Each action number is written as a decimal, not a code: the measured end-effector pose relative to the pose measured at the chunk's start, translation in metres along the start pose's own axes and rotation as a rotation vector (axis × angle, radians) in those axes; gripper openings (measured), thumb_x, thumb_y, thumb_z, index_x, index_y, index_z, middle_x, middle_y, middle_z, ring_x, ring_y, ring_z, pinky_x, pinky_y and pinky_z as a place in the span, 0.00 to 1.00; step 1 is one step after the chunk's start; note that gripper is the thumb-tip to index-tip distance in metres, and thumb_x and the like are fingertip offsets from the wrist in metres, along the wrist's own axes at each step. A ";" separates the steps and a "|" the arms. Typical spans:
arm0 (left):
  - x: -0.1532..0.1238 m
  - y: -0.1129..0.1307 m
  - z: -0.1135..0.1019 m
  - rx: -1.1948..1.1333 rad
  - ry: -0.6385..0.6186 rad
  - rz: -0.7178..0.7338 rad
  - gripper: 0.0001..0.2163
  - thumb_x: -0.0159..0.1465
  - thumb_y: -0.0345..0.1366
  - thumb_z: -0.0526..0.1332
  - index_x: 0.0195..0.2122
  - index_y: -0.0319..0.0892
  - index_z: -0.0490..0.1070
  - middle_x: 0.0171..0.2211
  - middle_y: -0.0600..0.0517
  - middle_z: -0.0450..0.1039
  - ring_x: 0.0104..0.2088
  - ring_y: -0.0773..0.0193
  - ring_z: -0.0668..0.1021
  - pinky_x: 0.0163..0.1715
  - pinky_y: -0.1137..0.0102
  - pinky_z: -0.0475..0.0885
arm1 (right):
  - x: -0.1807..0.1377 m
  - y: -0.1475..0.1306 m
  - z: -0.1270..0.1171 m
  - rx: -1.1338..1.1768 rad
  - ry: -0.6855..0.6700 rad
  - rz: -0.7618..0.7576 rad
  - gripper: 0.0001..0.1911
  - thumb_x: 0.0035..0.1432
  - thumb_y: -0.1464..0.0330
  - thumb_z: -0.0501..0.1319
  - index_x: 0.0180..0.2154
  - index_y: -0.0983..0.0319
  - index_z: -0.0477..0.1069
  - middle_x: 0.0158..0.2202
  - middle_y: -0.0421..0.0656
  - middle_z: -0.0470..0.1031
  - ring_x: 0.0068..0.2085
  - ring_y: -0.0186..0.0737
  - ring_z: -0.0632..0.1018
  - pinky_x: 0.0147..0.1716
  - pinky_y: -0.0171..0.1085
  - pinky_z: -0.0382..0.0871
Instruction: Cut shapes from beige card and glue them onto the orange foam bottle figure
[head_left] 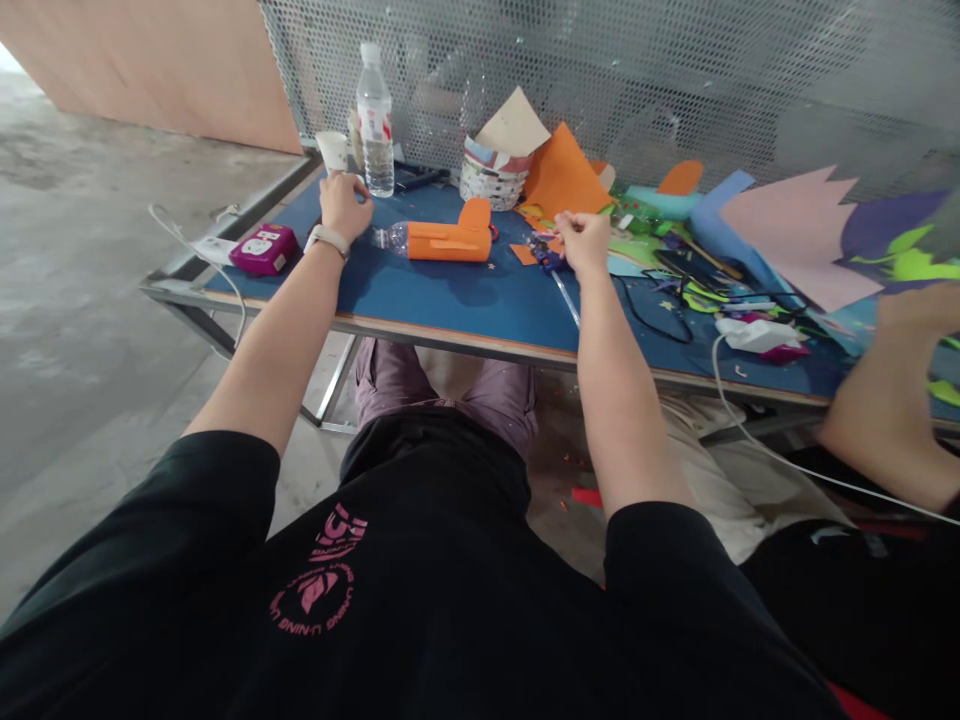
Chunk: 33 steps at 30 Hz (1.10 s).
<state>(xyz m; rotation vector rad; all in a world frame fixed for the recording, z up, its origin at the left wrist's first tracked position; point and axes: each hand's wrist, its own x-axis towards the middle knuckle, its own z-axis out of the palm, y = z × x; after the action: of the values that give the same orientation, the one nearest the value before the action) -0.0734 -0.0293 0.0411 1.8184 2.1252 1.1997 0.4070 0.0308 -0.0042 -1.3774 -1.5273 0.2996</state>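
Note:
My left hand (345,210) rests at the left of the blue table, just in front of a white paper cup (333,152) and a clear water bottle (376,130). Its fingers are loosely bent, with thumb and forefinger apart and nothing seen between them. Between my hands lies a plastic bottle wrapped in orange paper (448,242), with an orange fin standing up. My right hand (585,242) is closed in a pinch; what it holds, if anything, is too small to name. Close beside its fingers are a dark blue object (544,254) and a clear stick (565,298).
A purple box (264,248) with a white cable is at the left end. Behind stands a woven basket (495,175) with paper sheets. Coloured paper (799,240), scraps and a white charger (757,334) crowd the right. Another person's arm (892,390) reaches in there. A perforated metal screen (675,90) borders the back.

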 end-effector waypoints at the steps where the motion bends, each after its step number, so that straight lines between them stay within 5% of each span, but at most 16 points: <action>1: -0.001 0.001 0.000 -0.003 -0.007 0.001 0.14 0.65 0.47 0.79 0.36 0.57 0.74 0.59 0.49 0.85 0.72 0.43 0.75 0.85 0.39 0.65 | 0.001 0.002 0.001 0.001 0.003 0.005 0.34 0.70 0.40 0.89 0.32 0.55 0.80 0.31 0.47 0.83 0.36 0.57 0.94 0.42 0.51 0.97; 6: -0.009 0.009 -0.007 0.007 -0.058 0.017 0.11 0.67 0.47 0.80 0.40 0.56 0.78 0.57 0.51 0.85 0.73 0.42 0.74 0.85 0.35 0.63 | 0.000 0.001 0.003 0.070 0.002 0.051 0.22 0.72 0.51 0.87 0.39 0.56 0.83 0.43 0.51 0.92 0.33 0.56 0.93 0.45 0.60 1.00; 13: -0.031 0.029 -0.028 -0.044 -0.137 0.083 0.15 0.62 0.52 0.84 0.42 0.60 0.81 0.48 0.49 0.84 0.77 0.31 0.73 0.83 0.28 0.61 | -0.011 -0.018 0.000 0.117 -0.032 0.102 0.19 0.68 0.55 0.90 0.48 0.55 0.88 0.53 0.55 0.94 0.50 0.67 0.99 0.45 0.60 1.02; 25: 0.005 -0.008 0.006 0.055 -0.058 0.081 0.11 0.71 0.49 0.80 0.40 0.54 0.82 0.56 0.48 0.86 0.74 0.42 0.75 0.85 0.35 0.64 | -0.018 -0.037 -0.002 0.117 -0.023 0.113 0.31 0.67 0.38 0.89 0.47 0.55 0.86 0.57 0.60 0.95 0.55 0.72 0.98 0.51 0.65 1.00; 33: -0.021 0.018 -0.018 0.016 -0.160 0.072 0.19 0.62 0.61 0.80 0.48 0.60 0.86 0.47 0.51 0.85 0.74 0.36 0.74 0.83 0.29 0.62 | -0.016 -0.033 -0.003 0.126 -0.015 0.083 0.34 0.65 0.33 0.87 0.46 0.54 0.86 0.54 0.60 0.95 0.54 0.74 0.98 0.54 0.71 1.00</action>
<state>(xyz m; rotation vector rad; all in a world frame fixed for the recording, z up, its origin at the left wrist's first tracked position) -0.0633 -0.0566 0.0561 1.9422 2.0050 1.0155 0.3867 0.0058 0.0136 -1.3429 -1.4406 0.4509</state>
